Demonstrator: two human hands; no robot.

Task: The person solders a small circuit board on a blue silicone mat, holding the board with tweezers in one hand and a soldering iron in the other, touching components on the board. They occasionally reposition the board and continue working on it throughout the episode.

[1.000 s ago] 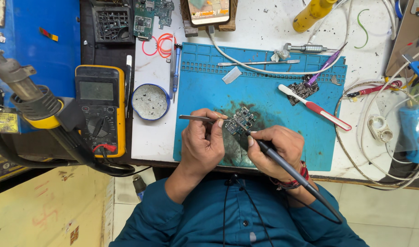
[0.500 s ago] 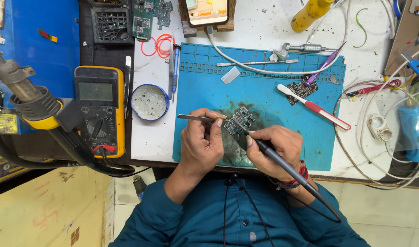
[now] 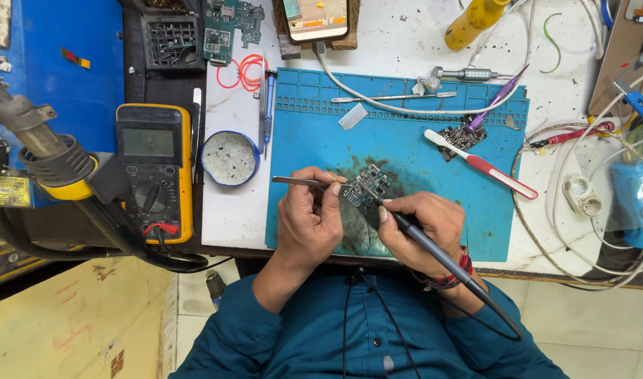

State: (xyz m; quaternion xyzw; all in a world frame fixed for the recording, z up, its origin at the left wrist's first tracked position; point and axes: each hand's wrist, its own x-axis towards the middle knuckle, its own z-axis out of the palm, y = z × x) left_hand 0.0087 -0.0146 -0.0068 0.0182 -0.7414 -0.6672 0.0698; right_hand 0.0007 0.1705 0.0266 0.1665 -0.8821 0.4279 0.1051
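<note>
Blue silicone mat [image 3: 420,210] covers the white counter [image 3: 406,49], and on it lies the small circuit board [image 3: 367,186] I'm soldering. My left hand [image 3: 309,221] pinches tweezers [image 3: 300,182] shut at the board; my right hand [image 3: 423,224] grips the soldering iron [image 3: 434,245], tip touching it. Next calls for a steady tip on one joint.

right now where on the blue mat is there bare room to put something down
Bare blue silicone mat between the small white strip and left hand; another patch below the red-and-white toothbrush. Crowded around the small circuit board and right hand.
</note>
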